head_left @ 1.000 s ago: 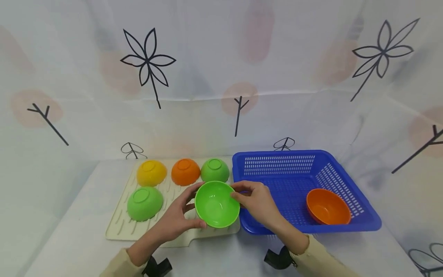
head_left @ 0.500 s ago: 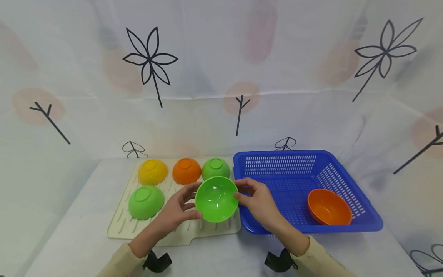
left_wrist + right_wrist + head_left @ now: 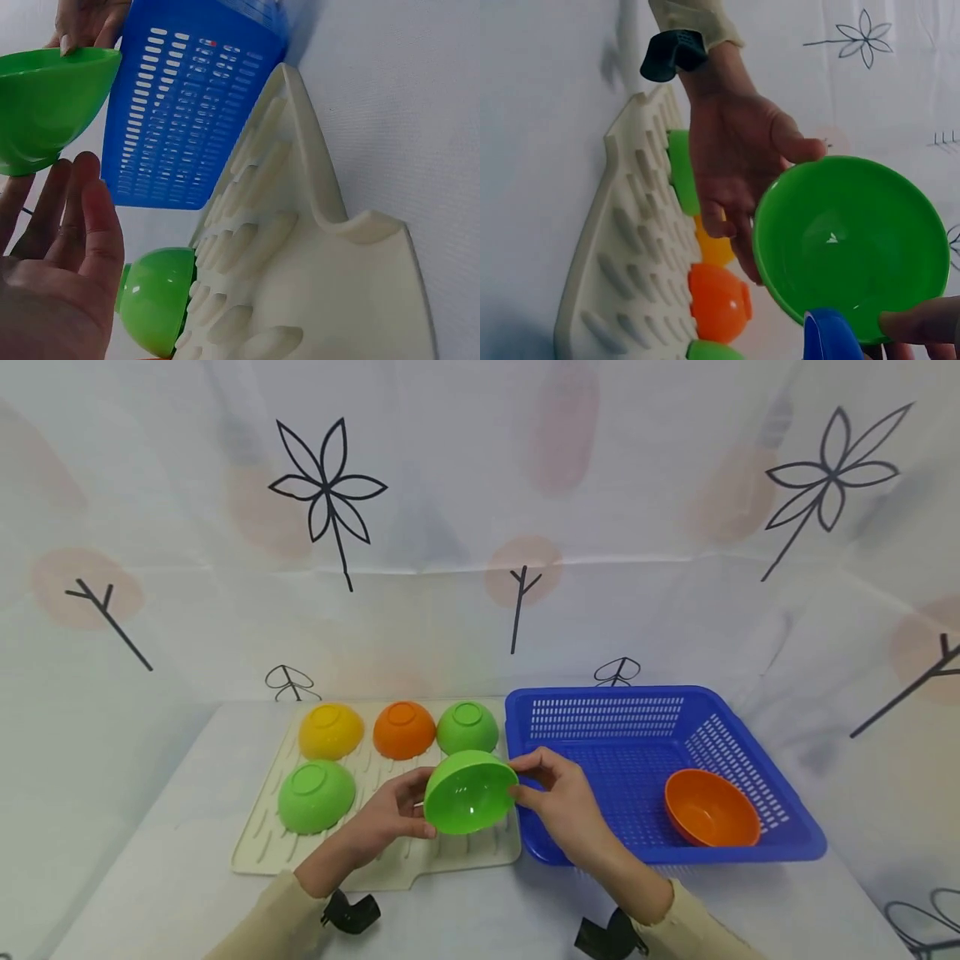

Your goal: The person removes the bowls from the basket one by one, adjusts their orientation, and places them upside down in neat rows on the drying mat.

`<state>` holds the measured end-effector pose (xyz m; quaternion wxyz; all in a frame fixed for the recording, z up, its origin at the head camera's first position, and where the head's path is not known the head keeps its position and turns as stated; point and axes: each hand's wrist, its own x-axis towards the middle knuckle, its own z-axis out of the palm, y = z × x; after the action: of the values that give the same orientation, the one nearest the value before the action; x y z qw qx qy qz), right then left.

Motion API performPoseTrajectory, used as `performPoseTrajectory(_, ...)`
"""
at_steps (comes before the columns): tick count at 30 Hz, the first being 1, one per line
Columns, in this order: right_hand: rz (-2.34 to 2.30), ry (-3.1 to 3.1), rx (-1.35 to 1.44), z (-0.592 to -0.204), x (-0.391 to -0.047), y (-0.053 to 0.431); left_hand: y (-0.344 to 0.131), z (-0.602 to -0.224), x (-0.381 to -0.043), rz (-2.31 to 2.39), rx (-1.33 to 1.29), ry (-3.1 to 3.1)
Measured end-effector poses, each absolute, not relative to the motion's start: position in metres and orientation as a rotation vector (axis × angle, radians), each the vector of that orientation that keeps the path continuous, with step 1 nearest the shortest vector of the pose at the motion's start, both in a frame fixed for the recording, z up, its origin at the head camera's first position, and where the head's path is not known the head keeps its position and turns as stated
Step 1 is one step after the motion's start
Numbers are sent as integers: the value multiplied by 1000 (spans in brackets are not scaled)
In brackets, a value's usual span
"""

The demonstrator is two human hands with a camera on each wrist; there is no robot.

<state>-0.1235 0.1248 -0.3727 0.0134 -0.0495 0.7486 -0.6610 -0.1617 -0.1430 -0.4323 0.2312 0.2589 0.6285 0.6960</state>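
A light-green bowl [image 3: 471, 797] is up over the drying mat [image 3: 461, 857], its opening tipped toward me and downward. My right hand [image 3: 561, 802] pinches its right rim, thumb on the inner side. On the left side, my left hand [image 3: 384, 820] has its thumb near the rim; the left wrist view shows relaxed fingers [image 3: 73, 217] reaching to the bowl's base. Upside down on the mat sit a yellow bowl [image 3: 330, 732], an orange bowl [image 3: 404, 731], a green bowl [image 3: 467, 728] behind the held one, and another green bowl [image 3: 317, 797] nearer me.
A blue perforated basket [image 3: 600, 693] stands right of the mat, close beside my right hand. Inside it an orange bowl [image 3: 711, 808] leans at the right end, opening upward. A white patterned cloth [image 3: 450, 635] hangs behind, and white cloth covers the table [image 3: 172, 860].
The held green bowl rose slightly, then tipped further over, so its opening now faces more downward and its outer wall shows at the top. Other bowls stayed in place.
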Motion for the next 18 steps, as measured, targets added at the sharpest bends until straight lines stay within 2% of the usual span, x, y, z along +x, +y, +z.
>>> performPoseTrajectory(11, -2011, 2330, -190, -373, -125, 127, -149, -426, -157, 1944, 715, 1864)
performPoseTrajectory(18, -1977, 2325, -240, -369, -126, 129, -158, -415, -158, 1945, 804, 2085)
